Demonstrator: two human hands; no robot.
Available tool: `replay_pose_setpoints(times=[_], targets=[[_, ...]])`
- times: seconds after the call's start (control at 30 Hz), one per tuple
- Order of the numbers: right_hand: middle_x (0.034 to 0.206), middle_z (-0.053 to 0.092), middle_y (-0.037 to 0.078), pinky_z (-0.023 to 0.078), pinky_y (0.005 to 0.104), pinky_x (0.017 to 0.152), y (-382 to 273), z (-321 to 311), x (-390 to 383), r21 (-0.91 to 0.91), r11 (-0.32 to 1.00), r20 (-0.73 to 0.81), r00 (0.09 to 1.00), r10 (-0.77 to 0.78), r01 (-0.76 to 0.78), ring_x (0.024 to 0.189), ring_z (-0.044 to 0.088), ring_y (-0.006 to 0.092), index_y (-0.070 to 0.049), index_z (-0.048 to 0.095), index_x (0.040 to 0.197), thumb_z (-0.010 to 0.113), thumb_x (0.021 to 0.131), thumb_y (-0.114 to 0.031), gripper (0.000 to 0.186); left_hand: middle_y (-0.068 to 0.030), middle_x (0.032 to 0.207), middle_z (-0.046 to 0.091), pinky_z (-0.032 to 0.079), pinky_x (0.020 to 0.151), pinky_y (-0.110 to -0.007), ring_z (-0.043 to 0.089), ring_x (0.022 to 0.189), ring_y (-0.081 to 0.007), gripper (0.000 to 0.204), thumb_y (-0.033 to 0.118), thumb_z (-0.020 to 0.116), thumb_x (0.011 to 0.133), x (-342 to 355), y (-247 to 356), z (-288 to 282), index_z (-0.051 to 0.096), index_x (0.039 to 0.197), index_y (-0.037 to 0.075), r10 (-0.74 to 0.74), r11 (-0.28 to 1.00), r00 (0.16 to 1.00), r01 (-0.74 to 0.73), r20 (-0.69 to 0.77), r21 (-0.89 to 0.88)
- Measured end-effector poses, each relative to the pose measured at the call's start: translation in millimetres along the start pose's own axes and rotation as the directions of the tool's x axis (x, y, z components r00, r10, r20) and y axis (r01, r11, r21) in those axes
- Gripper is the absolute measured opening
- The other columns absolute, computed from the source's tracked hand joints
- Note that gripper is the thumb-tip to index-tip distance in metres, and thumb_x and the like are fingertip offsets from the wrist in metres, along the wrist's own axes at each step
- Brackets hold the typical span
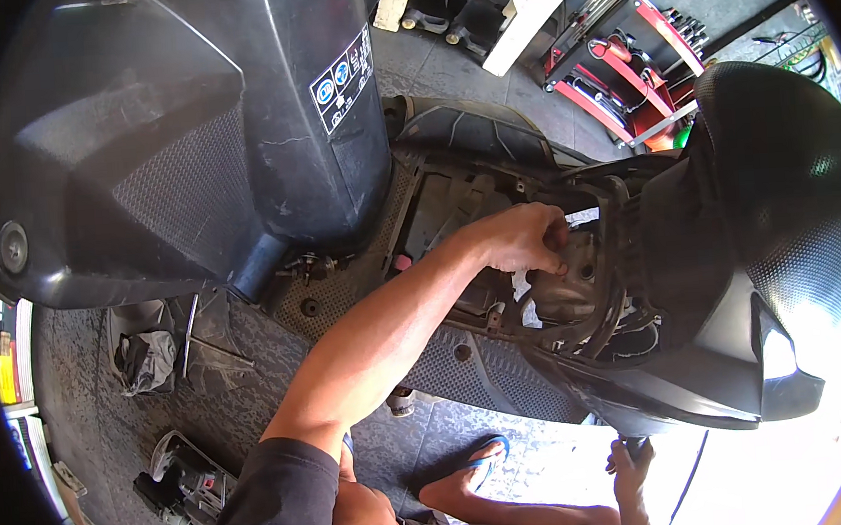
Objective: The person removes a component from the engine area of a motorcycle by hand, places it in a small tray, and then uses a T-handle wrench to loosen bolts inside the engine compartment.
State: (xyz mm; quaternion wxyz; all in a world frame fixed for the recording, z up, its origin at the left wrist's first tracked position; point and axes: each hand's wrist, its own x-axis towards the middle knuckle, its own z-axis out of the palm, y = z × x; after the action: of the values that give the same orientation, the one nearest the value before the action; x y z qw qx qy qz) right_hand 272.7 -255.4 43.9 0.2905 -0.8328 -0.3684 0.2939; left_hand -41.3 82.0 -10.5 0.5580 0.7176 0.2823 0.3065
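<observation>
A black scooter stands across the view, its front leg shield (pixel 191 132) at the left and its textured seat (pixel 780 154) at the right. Between them, the opened body shows dusty engine parts (pixel 572 297) under the frame rails. My left hand (pixel 527 240) hovers over this opening with thumb and fingers curled into a pinch; whatever sits between them is too small or hidden to name. Low at the right, beneath the scooter's side panel (pixel 678 381), my right hand (pixel 631 463) has its fingers wrapped round a dark part I cannot make out.
A red tool cart (pixel 620 67) and a pale bench (pixel 516 11) stand beyond the scooter. On the floor at the left lie a crumpled grey bag (pixel 147 361), a metal bar (pixel 219 354) and a dark case of parts (pixel 193 478). My sandalled foot (pixel 468 481) is below.
</observation>
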Motion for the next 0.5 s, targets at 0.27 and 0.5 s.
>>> replay_pose_setpoints(times=[0.27, 0.5], targets=[[0.078, 0.056, 0.008, 0.047, 0.0261, 0.045, 4, 1, 2, 0.042, 0.999, -0.003, 1.0, 0.006, -0.006, 0.057, 0.054, 0.0115, 0.003, 0.047, 0.119, 0.065, 0.084, -0.012, 0.042, -0.0102, 0.09, 0.066, 0.048, 0.074, -0.034, 0.062, 0.085, -0.0195, 0.042, 0.016, 0.082, 0.071, 0, 7, 0, 0.06, 0.101, -0.002, -0.011, 1.0, 1.0, 0.011, 0.0, 0.006], [0.075, 0.054, 0.007, 0.045, 0.0265, 0.043, 25, -1, 17, 0.048, 0.993, -0.022, 0.994, -0.106, 0.107, 0.055, 0.053, 0.0115, -0.003, 0.047, 0.105, 0.063, 0.085, -0.011, 0.027, -0.0124, 0.082, 0.068, 0.049, 0.072, -0.037, 0.065, 0.081, -0.0245, 0.028, 0.017, 0.079, 0.074, -14, 19, 10, 0.066, 0.091, -0.001, -0.039, 0.988, 0.987, 0.061, -0.153, 0.143]])
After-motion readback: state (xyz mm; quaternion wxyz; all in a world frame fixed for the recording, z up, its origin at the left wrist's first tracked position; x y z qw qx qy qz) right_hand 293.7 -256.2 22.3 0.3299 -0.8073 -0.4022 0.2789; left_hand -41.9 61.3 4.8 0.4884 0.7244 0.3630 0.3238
